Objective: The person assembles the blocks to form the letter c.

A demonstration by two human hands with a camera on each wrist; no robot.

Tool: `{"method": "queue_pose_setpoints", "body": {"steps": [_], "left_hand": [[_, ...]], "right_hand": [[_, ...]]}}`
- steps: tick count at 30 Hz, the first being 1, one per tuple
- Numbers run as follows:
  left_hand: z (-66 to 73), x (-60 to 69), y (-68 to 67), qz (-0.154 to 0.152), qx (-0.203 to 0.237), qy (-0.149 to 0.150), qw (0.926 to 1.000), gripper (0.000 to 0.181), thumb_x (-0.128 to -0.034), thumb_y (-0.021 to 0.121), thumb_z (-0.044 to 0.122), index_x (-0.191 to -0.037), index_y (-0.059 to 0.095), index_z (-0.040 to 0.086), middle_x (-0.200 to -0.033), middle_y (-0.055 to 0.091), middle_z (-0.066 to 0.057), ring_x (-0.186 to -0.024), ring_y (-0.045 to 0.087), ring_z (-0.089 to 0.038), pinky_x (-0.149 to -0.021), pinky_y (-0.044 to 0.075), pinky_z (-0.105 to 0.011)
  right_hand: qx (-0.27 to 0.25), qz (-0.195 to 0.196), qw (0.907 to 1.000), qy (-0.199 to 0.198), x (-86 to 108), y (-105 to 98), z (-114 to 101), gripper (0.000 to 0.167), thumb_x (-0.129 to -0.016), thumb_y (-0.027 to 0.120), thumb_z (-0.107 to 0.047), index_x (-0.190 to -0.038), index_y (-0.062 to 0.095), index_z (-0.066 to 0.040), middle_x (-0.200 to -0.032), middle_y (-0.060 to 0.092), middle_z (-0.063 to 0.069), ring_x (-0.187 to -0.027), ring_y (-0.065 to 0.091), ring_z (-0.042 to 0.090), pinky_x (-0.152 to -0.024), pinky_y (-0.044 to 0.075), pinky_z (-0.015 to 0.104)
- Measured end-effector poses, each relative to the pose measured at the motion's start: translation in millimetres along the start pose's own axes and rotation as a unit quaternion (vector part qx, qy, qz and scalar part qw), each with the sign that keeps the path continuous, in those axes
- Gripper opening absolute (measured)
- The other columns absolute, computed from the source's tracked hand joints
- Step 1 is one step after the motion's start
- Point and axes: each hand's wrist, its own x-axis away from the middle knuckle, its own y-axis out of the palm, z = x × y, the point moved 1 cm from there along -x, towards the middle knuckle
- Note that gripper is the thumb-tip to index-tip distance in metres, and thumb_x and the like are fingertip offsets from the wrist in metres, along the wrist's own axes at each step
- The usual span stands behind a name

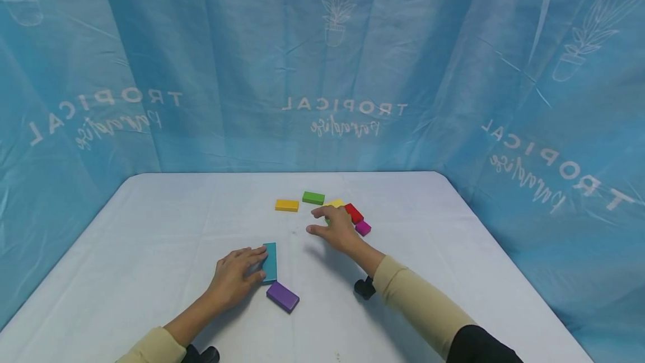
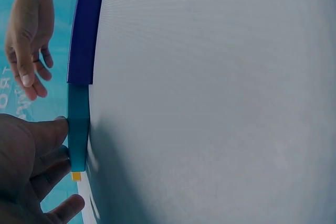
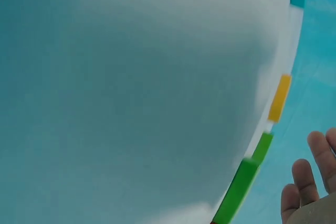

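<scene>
One white table [image 1: 478, 268], head view, backed by a printed blue curtain [image 1: 242, 71]. Item: left hand [image 1: 237, 279], fingers loosely extended, fingertips and thumb against the left long side of a teal block [image 1: 270, 263] lying flat; contact at that side only, no grasp round it. Item: purple block [image 1: 283, 297], slanted, its upper corner meeting the teal block's near end. Item: right hand [image 1: 336, 228], thumb and fingers well parted, nothing visibly held, above the far group. Group, left to right: orange block [image 1: 286, 205]; green block [image 1: 313, 198]; second green block [image 1: 327, 221], mostly hidden by the hand; yellow block [image 1: 335, 203], partly covered; red block [image 1: 355, 213]; magenta block [image 1: 363, 228], just beside the red.

Left wrist view: thumb and fingertips on one side of the teal block, the purple in line with it, end to end; right hand hanging loose beyond.

Right wrist view: fingers spread, a gap between them and the nearer green block; orange farther along, a teal end at the top edge.
</scene>
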Motion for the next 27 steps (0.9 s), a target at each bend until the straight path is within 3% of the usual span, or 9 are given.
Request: {"method": "queue_pose_setpoints", "body": {"steps": [4, 12, 20, 27], "left_hand": [[-0.7, 0.0, -0.5, -0.002, -0.003, -0.002, 1.0000, 0.044, -0.0860, 0.072, 0.014, -0.127, 0.062, 0.002, -0.135, 0.055, -0.011, -0.127, 0.042, -0.039, -0.100, 0.026, -0.063], [-0.7, 0.1, -0.1, 0.001, -0.001, 0.006, 1.0000, 0.044, -0.0857, 0.072, 0.014, -0.127, 0.062, 0.003, -0.135, 0.056, -0.009, -0.127, 0.042, -0.038, -0.099, 0.027, -0.063], [-1.0, -0.1, 1.2, -0.008, 0.004, 0.001, 1.0000, 0.043, -0.0864, 0.072, 0.016, -0.127, 0.062, 0.005, -0.136, 0.055, -0.008, -0.128, 0.041, -0.037, -0.100, 0.026, -0.063], [0.4, 0.5, -2.4, -0.005, -0.002, -0.002, 1.0000, 0.043, -0.0853, 0.073, 0.015, -0.126, 0.063, 0.004, -0.135, 0.056, -0.007, -0.128, 0.043, -0.037, -0.098, 0.028, -0.063]], "right_hand": [[-0.006, 0.003, 0.9998, 0.020, -10.7, -2.2, 6.9, 0.046, -0.084, 0.076, -0.034, -0.125, 0.064, -0.019, -0.121, 0.058, -0.002, -0.112, 0.049, 0.020, -0.079, 0.051, 0.034], [0.010, -0.006, 0.9999, 0.012, -37.8, 3.7, 4.6, 0.046, -0.084, 0.074, -0.037, -0.126, 0.065, -0.018, -0.122, 0.058, 0.002, -0.108, 0.045, 0.020, -0.079, 0.047, 0.035], [0.031, -0.013, 0.9993, 0.017, -60.9, 19.7, -3.7, 0.045, -0.085, 0.073, -0.037, -0.127, 0.065, -0.023, -0.125, 0.059, -0.004, -0.110, 0.039, 0.021, -0.082, 0.040, 0.036], [0.018, -0.016, 0.9996, 0.017, -78.7, 32.1, -6.9, 0.044, -0.087, 0.072, -0.036, -0.128, 0.065, -0.020, -0.122, 0.062, -0.001, -0.107, 0.039, 0.022, -0.086, 0.038, 0.040]]}}
